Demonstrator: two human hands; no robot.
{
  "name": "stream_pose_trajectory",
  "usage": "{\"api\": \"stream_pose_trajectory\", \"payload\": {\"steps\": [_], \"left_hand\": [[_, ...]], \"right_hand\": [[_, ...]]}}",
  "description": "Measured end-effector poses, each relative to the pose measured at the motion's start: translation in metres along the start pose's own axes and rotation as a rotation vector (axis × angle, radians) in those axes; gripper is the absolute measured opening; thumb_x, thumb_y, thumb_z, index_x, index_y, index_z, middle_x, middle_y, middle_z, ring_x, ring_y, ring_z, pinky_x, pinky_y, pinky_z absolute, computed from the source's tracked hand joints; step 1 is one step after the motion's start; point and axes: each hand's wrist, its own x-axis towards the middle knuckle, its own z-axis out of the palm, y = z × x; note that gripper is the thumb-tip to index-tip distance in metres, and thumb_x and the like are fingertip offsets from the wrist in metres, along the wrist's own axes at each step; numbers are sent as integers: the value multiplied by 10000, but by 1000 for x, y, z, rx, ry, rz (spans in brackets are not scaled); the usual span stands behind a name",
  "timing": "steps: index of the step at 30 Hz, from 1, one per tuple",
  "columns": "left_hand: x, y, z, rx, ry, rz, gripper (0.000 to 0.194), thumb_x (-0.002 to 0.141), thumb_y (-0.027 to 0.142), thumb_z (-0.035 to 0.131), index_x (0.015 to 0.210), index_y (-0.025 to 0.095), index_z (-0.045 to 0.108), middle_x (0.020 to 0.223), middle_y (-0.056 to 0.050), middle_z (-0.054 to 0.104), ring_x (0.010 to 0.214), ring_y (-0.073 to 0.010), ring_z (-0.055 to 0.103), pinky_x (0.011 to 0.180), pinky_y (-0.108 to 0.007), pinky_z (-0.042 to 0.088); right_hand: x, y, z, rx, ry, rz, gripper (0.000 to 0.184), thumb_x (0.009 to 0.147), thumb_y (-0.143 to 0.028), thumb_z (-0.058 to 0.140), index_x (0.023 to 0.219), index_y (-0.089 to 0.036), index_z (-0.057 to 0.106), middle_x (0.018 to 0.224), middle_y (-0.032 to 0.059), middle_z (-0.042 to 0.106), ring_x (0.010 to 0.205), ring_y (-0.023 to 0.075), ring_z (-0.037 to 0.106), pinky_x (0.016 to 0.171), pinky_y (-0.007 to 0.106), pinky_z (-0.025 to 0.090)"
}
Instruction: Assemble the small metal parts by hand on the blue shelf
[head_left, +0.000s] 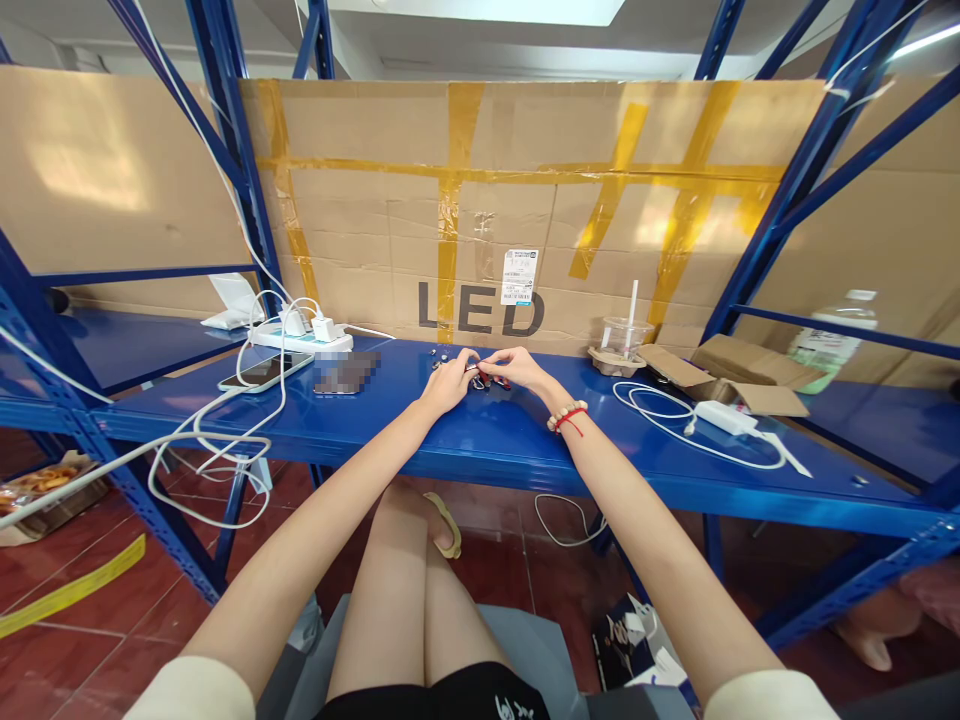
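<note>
Over the blue shelf top (480,430), both my hands meet near the back. My left hand (448,383) has its fingers closed around a small dark and silvery piece too small to name. From the other side, the thumb and fingers of my right hand (519,366) pinch at the same spot. Just under my hands lies a little cluster of dark red and black bits (491,381), partly covered by them. A few tiny shiny pieces (439,357) sit just beyond my left hand. A beaded bracelet with red string (568,417) circles my right wrist.
A phone (264,372), a blurred flat item (346,373) and a power strip (330,342) with looping white cables lie left. To the right are a plastic cup (627,338), a white adapter (726,418) and an open cardboard box (739,365). Cardboard (360,240) stands behind.
</note>
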Motion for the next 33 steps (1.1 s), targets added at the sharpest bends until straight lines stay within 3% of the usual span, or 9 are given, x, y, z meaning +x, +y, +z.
{"api": "stream_pose_trajectory", "payload": {"steps": [13,21,28,33], "left_hand": [[2,-1,2,53,-7,34,247,893,276,324,1023,262,534,1038,-17,634,961,-171,568,829,-283,425],[2,0,0,-43,8,-53,291,903,326,280,1038,274,532,1042,-21,632,965,-194,575,799,-306,438],[3,0,0,-34,-5,-91,303,899,332,277,1074,271,517,1065,-33,627,986,-199,566,805,-312,440],[3,-1,1,-23,-15,-101,317,899,346,273,1093,277,514,1070,-35,628,995,-211,565,816,-334,442]], "right_hand": [[-1,-2,6,-79,2,106,412,591,-535,703,597,-133,611,476,-18,516,388,38,375,349,174,271],[3,-1,4,-55,-41,13,410,634,-544,667,659,-138,612,484,-18,526,379,42,385,342,171,293],[10,4,0,-19,78,-136,395,546,-445,749,767,-125,682,720,54,661,501,79,516,497,215,444],[9,4,-1,-16,73,-130,391,562,-441,735,774,-114,708,676,59,662,485,86,500,482,226,428]]}}
